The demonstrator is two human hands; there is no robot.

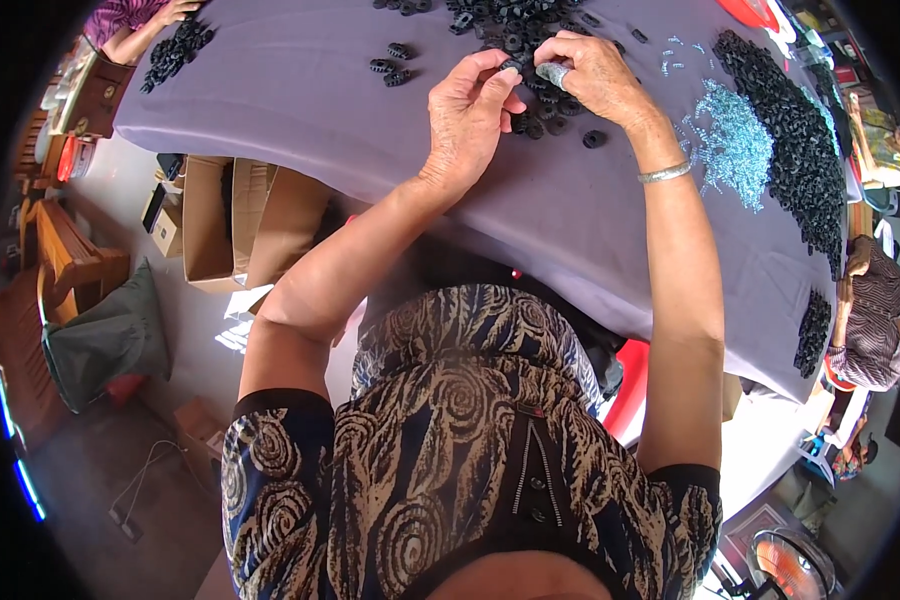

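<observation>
My left hand (470, 118) is closed, pinching a small black plastic piece (511, 67) between thumb and fingers. Close by on its right, my right hand (602, 85) has its fingers bent and pressed together. A grey wrapping (552, 73) covers one of its fingertips, and whatever that hand grips is hidden. Around and beyond both hands spreads a heap of small oval black pieces (515, 14). One loose black piece (594, 139) lies just below my right hand.
The grey cloth-covered table (330, 110) bears a heap of tiny light-blue pieces (738, 145) and a long black heap (785, 150) at right. Several black pieces (396, 65) lie left. Another person's hand (178, 10) is at far left. Open cardboard boxes (210, 225) stand below the table edge.
</observation>
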